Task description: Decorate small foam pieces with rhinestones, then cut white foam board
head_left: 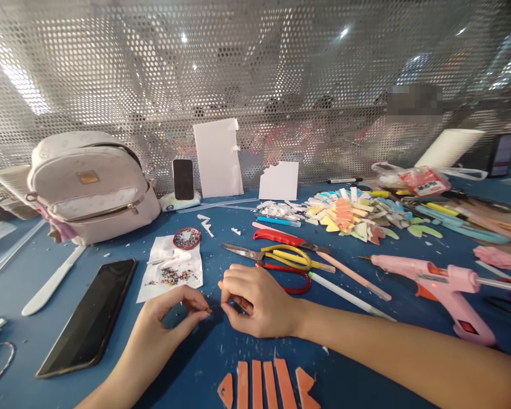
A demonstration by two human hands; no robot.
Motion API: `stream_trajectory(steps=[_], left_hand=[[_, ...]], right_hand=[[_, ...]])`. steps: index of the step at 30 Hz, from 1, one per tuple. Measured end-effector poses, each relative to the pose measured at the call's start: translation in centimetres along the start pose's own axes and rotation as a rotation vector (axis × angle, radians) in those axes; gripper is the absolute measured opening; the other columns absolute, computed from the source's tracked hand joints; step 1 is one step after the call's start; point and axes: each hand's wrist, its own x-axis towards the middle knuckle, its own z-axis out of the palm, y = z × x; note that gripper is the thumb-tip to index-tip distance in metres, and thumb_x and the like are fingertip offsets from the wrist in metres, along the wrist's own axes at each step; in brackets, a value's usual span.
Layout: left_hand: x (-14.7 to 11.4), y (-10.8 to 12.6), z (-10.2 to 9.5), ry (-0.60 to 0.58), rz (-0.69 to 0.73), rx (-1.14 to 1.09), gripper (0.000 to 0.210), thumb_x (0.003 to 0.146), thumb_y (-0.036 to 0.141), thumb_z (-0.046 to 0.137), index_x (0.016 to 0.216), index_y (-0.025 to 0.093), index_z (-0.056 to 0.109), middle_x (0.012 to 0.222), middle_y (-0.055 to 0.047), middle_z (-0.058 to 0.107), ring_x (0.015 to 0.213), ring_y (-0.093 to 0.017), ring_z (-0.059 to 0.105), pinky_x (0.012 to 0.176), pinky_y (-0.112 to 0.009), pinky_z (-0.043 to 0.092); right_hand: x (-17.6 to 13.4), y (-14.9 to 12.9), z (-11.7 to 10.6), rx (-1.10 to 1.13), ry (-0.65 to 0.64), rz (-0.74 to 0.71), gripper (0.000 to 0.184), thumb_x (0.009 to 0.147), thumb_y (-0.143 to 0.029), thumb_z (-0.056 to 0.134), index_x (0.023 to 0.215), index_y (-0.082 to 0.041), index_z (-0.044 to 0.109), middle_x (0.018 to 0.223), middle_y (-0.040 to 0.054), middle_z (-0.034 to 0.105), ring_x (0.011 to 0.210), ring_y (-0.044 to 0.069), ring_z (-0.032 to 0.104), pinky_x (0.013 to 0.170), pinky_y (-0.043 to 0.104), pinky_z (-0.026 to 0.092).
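Observation:
My left hand point(170, 321) is closed in a pinch, thumb against fingertip. My right hand point(258, 301) faces it, fingers curled and pinched together. A very fine dark strand seems to run across the small gap between the fingertips; whether it is thread or wire I cannot tell. Below the hands lie orange foam pieces point(258, 383), several strips between a head-shaped and a tail-shaped end. A white paper point(157, 250) with small mixed beads point(176, 276) and a round red-rimmed dish point(186, 238) sits just beyond my left hand. Red-handled scissors point(242, 253) lie beyond my right hand.
A black phone point(91, 318) and white plastic knife point(53, 282) lie left, before a pale backpack point(89, 187). Right are a pink glue gun point(434, 284), a red-handled cutter point(279, 236), pens and foam scraps point(353, 213). A perforated metal screen point(247, 68) stands behind.

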Motion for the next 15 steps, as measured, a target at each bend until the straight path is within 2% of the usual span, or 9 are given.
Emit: stream_trajectory(steps=[9, 15], left_hand=[[0.09, 0.37, -0.11, -0.001, 0.012, 0.044, 0.008, 0.083, 0.026, 0.069, 0.077, 0.025, 0.074, 0.073, 0.001, 0.075, 0.069, -0.018, 0.068, 0.068, -0.026, 0.055], [0.27, 0.67, -0.23, -0.041, 0.047, 0.09, 0.009, 0.083, 0.022, 0.068, 0.077, 0.026, 0.073, 0.073, 0.004, 0.074, 0.068, -0.015, 0.068, 0.068, -0.023, 0.054]], right_hand=[[-0.06, 0.07, -0.1, 0.001, -0.022, -0.002, 0.013, 0.083, -0.014, 0.054, 0.075, -0.022, 0.047, 0.066, -0.0024, 0.049, 0.067, 0.015, 0.047, 0.057, 0.027, 0.033], [-0.04, 0.04, -0.02, 0.018, -0.01, -0.023, 0.012, 0.083, -0.014, 0.055, 0.076, -0.022, 0.049, 0.067, -0.0028, 0.048, 0.067, 0.014, 0.046, 0.058, 0.028, 0.033]])
